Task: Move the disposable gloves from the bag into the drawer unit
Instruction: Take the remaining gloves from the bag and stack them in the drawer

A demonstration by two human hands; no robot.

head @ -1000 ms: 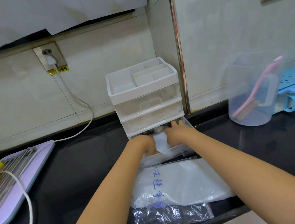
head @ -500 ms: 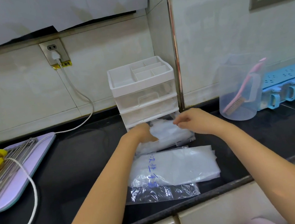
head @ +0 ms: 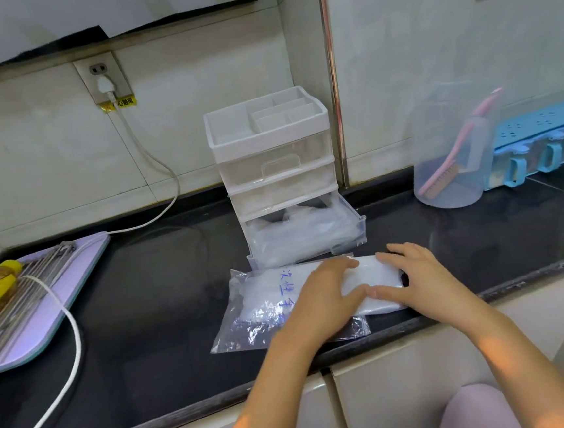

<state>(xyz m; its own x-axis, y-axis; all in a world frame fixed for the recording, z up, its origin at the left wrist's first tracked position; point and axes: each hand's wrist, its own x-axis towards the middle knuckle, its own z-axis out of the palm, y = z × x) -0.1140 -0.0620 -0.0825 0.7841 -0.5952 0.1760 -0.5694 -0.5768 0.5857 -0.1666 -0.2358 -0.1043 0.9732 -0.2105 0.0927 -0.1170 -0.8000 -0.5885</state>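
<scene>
Plastic bag [head: 258, 304] lengthwise left-right | left hand [head: 329, 298], right hand [head: 416, 280] flat atop | opening unclear

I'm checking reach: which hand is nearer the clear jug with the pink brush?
Right. The right hand rests on the bag at its right end, toward the jug; the left hand rests mid-bag, farther left.

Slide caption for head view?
Left hand and right hand touch the clear plastic bag on the black counter; translucent gloves fill the white drawer unit's open drawer.
</scene>
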